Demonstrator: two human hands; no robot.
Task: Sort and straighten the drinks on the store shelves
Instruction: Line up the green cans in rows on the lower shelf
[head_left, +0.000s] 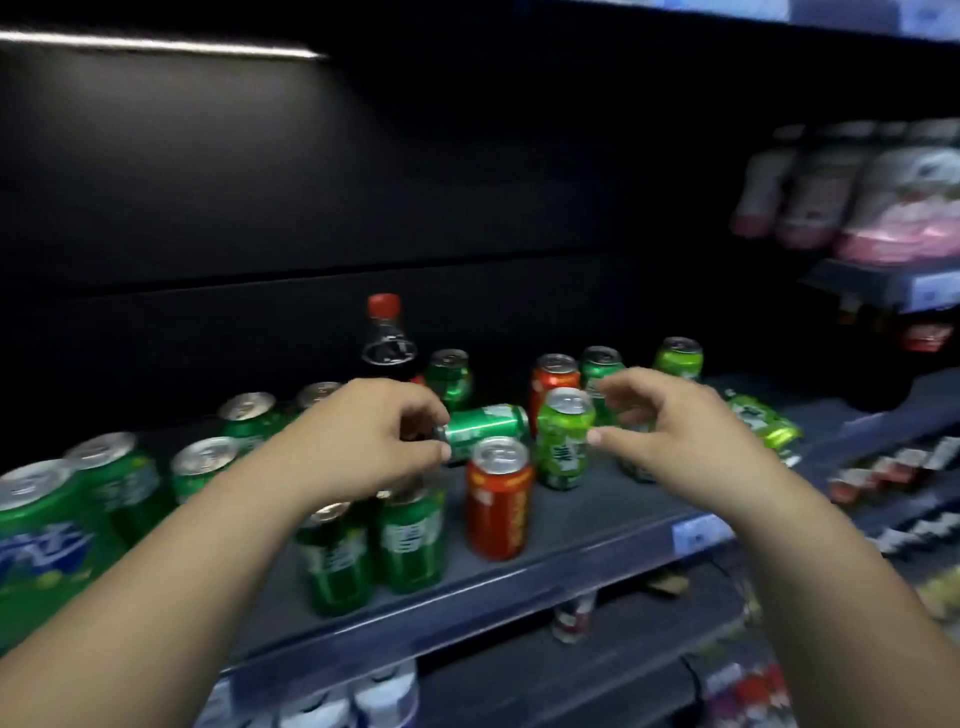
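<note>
While my left hand (374, 431) pinches the tipped can (485, 423) and my right hand (670, 431) curls by the lime can (563, 441), whether gripping I cannot tell, I should right it slowly.

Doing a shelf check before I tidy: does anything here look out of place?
Yes. A dark green can lies on its side mid-shelf, its end pinched by the left hand; a light green can lies toppled at right. An orange can stands among green ones.
</note>
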